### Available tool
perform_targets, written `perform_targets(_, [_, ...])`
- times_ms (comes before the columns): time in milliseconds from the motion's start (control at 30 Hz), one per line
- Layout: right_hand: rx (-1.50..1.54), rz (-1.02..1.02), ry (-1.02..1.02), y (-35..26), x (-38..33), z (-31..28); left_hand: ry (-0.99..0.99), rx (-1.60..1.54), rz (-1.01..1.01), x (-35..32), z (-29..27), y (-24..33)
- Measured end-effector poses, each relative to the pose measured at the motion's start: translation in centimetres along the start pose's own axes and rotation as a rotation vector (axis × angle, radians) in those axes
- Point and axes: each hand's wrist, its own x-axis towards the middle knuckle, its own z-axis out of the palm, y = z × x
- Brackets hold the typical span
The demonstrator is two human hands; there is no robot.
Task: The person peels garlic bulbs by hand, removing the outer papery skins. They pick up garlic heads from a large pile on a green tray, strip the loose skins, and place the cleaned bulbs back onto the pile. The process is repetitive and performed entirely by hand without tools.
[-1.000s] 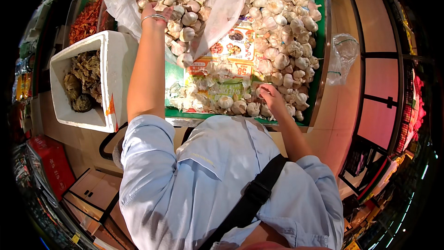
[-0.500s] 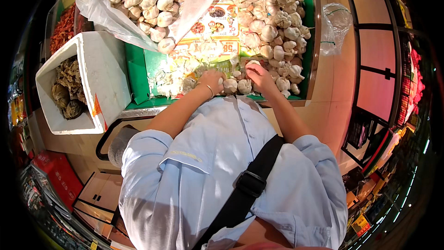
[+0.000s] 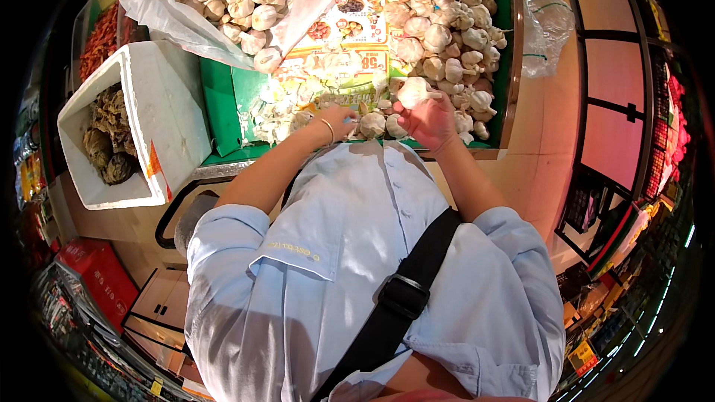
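Observation:
In my right hand (image 3: 433,123) is a whole garlic bulb (image 3: 412,94), its pale stem pointing right, held in bent fingers above the front of the green-lined bin. My left hand (image 3: 337,122), a gold bangle at its wrist, is closed over the bin's front edge; a small pale-blue bit shows at its fingers, too small to name. Between the hands, loose bulbs (image 3: 372,125) sit along the front edge. Peeled papery garlic skins (image 3: 279,112) lie scattered left of and beyond my left hand. A printed sheet (image 3: 361,26) lies under part of them.
Garlic bulbs (image 3: 447,11) are heaped on the bin's right side. More bulbs stand in a white plastic bag (image 3: 313,0) at the far left. A white foam box (image 3: 167,115) with brown, dried-looking contents adjoins the bin. A clear bag (image 3: 547,33) lies right of the bin.
My right hand has turned palm up and lifted the garlic bulb into plain sight. The left hand has shifted slightly and stays near the front edge.

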Motion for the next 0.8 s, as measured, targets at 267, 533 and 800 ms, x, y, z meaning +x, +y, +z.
perform_targets(267, [0.005, -0.024, -0.002, 0.2, -0.1, -0.1, -0.174, 0.193, 0.0, 1.1, 1.9, -1.4])
perform_targets(533, [0.0, -0.088, 0.077, 0.1, -0.5, -2.0, -0.077, -0.47, -0.206, 1.2, -0.4, -0.1])
perform_targets(800, [-0.287, -0.041, 0.309, 1.6, 1.3, -1.5, -0.108, -1.786, 0.067, 1.3, -4.8, -1.0])
